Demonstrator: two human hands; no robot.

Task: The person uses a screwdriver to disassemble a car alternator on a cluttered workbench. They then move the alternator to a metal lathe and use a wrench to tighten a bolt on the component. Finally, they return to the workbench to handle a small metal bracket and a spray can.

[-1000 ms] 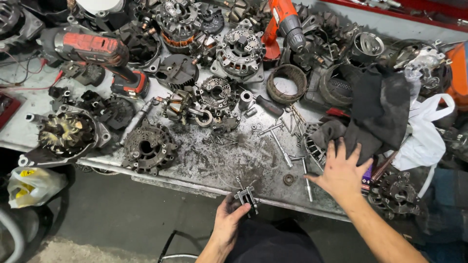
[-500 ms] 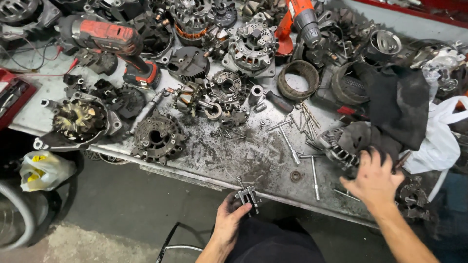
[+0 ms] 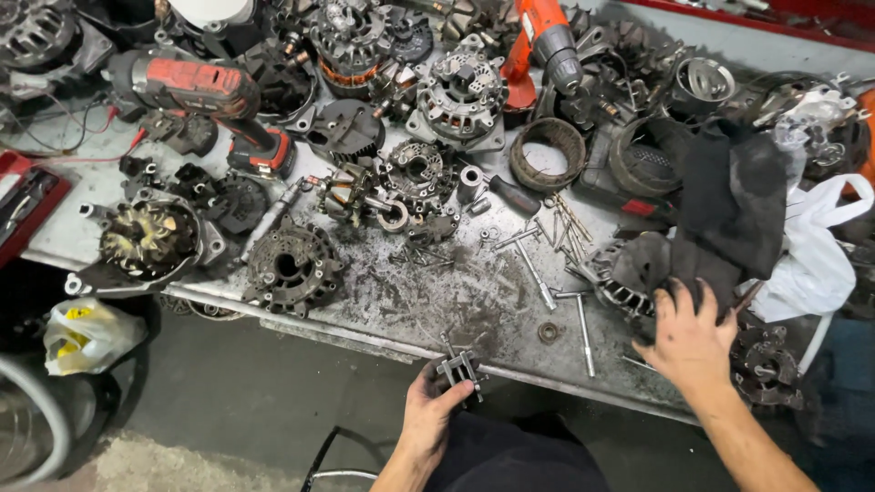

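My left hand (image 3: pixel 433 405) grips a small metal puller tool (image 3: pixel 460 366) at the front edge of the grimy workbench (image 3: pixel 428 301). My right hand (image 3: pixel 690 342) rests with fingers spread on a dark rag (image 3: pixel 729 205) at the right side of the bench, beside a finned stator part (image 3: pixel 620 293). Long bolts (image 3: pixel 538 273) and a small ring (image 3: pixel 548 332) lie loose between the two hands.
Alternator housings (image 3: pixel 292 264), a rotor (image 3: pixel 150 239), a steel ring (image 3: pixel 547 155) and two red power drills (image 3: pixel 210 91) crowd the back and left of the bench. A white plastic bag (image 3: pixel 816 246) lies at right, a yellow-white bag (image 3: pixel 82 333) below left.
My right hand has slid rightward along the bench onto the dark rag. The left hand keeps holding the puller tool at the front edge. The camera view has shifted.
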